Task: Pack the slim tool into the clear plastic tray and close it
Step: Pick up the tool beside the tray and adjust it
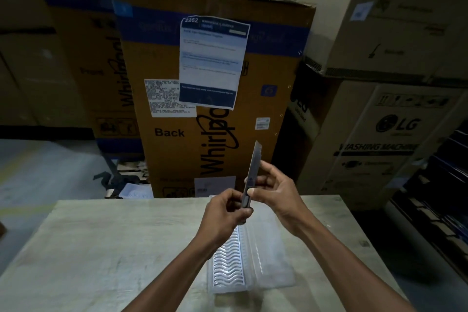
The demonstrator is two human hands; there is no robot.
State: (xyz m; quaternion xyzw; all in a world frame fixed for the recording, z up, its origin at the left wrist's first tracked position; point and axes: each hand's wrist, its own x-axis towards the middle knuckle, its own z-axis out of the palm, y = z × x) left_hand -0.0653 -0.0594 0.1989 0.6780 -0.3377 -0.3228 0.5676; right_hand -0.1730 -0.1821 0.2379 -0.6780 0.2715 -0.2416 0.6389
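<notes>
A: Slim grey metal tool, where do you have it?

B: You hold it in both hands, raised above the table, tilted nearly upright with its pointed tip leaning slightly to the right. Your left hand is closed around its lower end, fingers curled and thumb pressed on the handle. Your right hand is clamped on its middle, thumb on the near face and fingers wrapped behind.

A: And the packaging?

B: The clear plastic tray lies open and flat on the pale wood-grain table, directly beneath your forearms and well apart from the tool. Its left half shows a band of wavy ribs; its right half is smooth. Whether anything sits inside it, you cannot tell, since your arms cover part of it.

A: What stands past the table?

B: A tall brown cardboard box printed "Whirlpool" and "Back" stands just behind the far edge, with a white and blue paper sheet stuck on its face. To the right sits a brown carton marked "LG" and "Washing Machine". A grey concrete floor shows at left.
</notes>
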